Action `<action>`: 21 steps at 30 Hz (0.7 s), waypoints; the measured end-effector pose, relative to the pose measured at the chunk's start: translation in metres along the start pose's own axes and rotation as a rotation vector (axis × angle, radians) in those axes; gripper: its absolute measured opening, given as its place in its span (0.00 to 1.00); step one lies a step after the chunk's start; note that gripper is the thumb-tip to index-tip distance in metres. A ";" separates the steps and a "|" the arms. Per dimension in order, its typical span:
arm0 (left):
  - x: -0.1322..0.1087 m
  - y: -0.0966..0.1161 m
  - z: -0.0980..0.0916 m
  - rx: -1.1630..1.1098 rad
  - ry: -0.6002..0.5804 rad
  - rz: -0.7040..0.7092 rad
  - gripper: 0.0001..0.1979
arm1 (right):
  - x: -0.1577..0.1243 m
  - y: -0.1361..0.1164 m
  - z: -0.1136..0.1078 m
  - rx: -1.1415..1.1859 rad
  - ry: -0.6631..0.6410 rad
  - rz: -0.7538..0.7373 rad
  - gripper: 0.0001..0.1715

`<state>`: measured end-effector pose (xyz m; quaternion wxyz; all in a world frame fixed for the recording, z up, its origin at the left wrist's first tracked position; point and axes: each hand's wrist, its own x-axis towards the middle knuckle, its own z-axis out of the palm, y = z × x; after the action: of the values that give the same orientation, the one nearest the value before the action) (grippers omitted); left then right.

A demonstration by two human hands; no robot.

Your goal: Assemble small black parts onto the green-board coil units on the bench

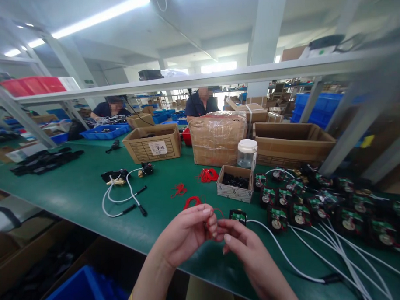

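My left hand point(187, 232) and my right hand point(242, 245) meet fingertip to fingertip above the green table point(80, 189), pinching a thin red wire point(193, 201) between them. Just behind my fingers lies a small black unit with a green circuit board point(239, 216), and a white cable point(281, 253) runs from it to the right. More red wire bundles point(208, 175) lie further back. A small open cardboard box of dark parts point(235, 182) stands beyond the unit.
Several black units with green boards and white cables point(316, 206) crowd the right side. A white-lidded jar point(246, 153), cardboard boxes point(153, 144) and a wrapped parcel point(216, 137) stand at the back. A looped white cable point(122, 195) lies left. Two people sit beyond the table.
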<state>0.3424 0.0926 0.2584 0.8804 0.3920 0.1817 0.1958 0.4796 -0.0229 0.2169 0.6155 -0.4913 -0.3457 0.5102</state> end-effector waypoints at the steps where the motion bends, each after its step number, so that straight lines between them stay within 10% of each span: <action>1: 0.001 -0.003 0.000 -0.004 0.002 -0.006 0.10 | -0.001 0.000 0.000 0.018 0.017 -0.002 0.23; 21: 0.015 -0.026 -0.005 0.053 0.270 -0.028 0.16 | -0.004 0.014 -0.025 0.048 0.211 0.042 0.23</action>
<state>0.3586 0.0870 0.2325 0.8399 0.3828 0.3089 0.2295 0.4979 -0.0335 0.1963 0.6493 -0.5345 -0.2562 0.4765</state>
